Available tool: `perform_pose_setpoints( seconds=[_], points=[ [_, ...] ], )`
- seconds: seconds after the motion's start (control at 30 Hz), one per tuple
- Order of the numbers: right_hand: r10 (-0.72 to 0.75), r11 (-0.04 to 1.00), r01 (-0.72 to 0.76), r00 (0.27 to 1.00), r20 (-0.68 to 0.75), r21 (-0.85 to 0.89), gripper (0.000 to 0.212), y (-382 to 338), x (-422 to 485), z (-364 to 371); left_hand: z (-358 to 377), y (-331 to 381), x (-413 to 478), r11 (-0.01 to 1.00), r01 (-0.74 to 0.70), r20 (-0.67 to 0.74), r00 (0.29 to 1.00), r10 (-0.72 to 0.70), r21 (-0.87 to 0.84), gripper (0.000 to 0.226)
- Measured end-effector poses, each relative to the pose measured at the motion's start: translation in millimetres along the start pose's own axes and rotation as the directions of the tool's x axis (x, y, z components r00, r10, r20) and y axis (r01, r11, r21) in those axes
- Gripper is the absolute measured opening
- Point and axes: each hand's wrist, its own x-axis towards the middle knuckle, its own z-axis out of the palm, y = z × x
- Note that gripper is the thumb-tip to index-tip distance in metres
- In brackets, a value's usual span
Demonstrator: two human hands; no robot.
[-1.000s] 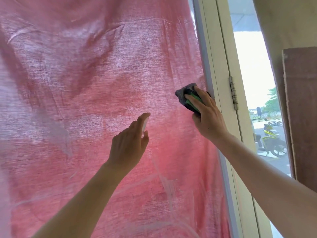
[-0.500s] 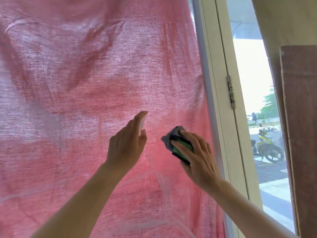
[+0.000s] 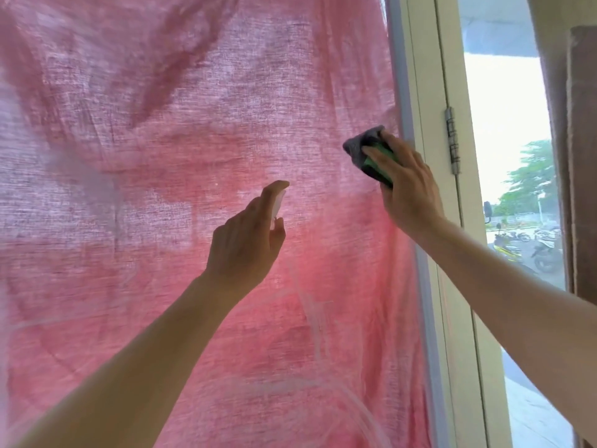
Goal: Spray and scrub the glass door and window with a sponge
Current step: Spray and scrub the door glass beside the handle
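A glass pane (image 3: 161, 156) fills most of the view, with red woven cloth hanging behind it and pale wet streaks low on it. My right hand (image 3: 407, 185) presses a green and grey sponge (image 3: 365, 150) against the glass close to the pane's right edge, fingers spread over it. My left hand (image 3: 248, 240) is raised in front of the middle of the pane and grips a small white spray bottle (image 3: 278, 202), index finger lying over its top. Most of the bottle is hidden in the hand.
A cream door frame (image 3: 423, 92) with a metal hinge (image 3: 453, 140) runs down the right of the pane. Beyond it a narrow clear window (image 3: 510, 140) shows a street with parked motorbikes. A brown board (image 3: 583, 156) stands at the far right.
My right hand with the sponge swept down and left across the glass, then back up to the right edge. My left hand with the bottle stayed nearly still.
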Motion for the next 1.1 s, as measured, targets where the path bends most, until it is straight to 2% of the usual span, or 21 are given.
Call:
perform_pose_setpoints(
  seconds=[0.17, 0.4, 0.57, 0.63, 0.7, 0.77, 0.9, 1.0, 1.1],
  points=[
    [-0.006, 0.998, 0.008, 1.0, -0.024, 0.058, 0.054, -17.5, -33.8, 9.8, 3.8, 3.3, -10.8, 1.0, -0.006, 0.007, 1.0, 0.007, -0.023, 0.05],
    [-0.092, 0.988, 0.092, 0.996, -0.009, 0.126, 0.05, -57.7, -159.8, 25.6, 3.9, 6.1, -16.1, 0.998, 0.025, 0.008, 1.0, -0.025, -0.06, 0.049],
    [-0.14, 0.985, 0.127, 0.984, 0.11, 0.117, 0.07, -71.2, -207.1, 22.7, 8.7, 9.8, -23.3, 0.999, 0.02, 0.035, 0.999, -0.019, -0.041, 0.051],
    [-0.148, 0.982, 0.135, 0.984, 0.098, 0.134, 0.068, -67.4, -198.0, 21.8, 10.0, 11.4, -26.0, 0.998, 0.02, 0.039, 0.999, -0.018, -0.054, 0.051],
    [-0.147, 0.979, 0.139, 0.988, 0.04, 0.147, 0.055, -59.4, -175.7, 22.3, 9.7, 13.2, -27.5, 0.996, 0.02, 0.027, 0.999, -0.018, -0.084, 0.05],
    [-0.079, 0.986, 0.084, 0.996, -0.037, 0.145, 0.046, -49.1, -142.7, 21.9, 10.8, 13.8, -27.9, 0.996, 0.024, 0.011, 1.0, -0.023, -0.086, 0.05],
    [0.059, 0.995, -0.05, 0.993, -0.103, 0.086, 0.048, -28.7, -74.1, 15.4, 14.4, 8.1, -28.7, 0.999, 0.021, -0.068, 0.998, -0.018, 0.044, 0.053],
    [0.04, 0.999, -0.038, 0.996, -0.082, 0.029, 0.052, -15.4, -36.8, 8.8, 16.8, -0.1, -31.3, 0.998, -0.02, -0.129, 0.991, 0.029, 0.066, 0.057],
    [0.003, 0.999, 0.0, 0.997, -0.075, 0.04, 0.053, -10.1, -23.4, 9.9, 17.2, -11.4, -34.8, 0.998, -0.058, -0.146, 0.987, 0.061, 0.02, 0.06]
  ],
)
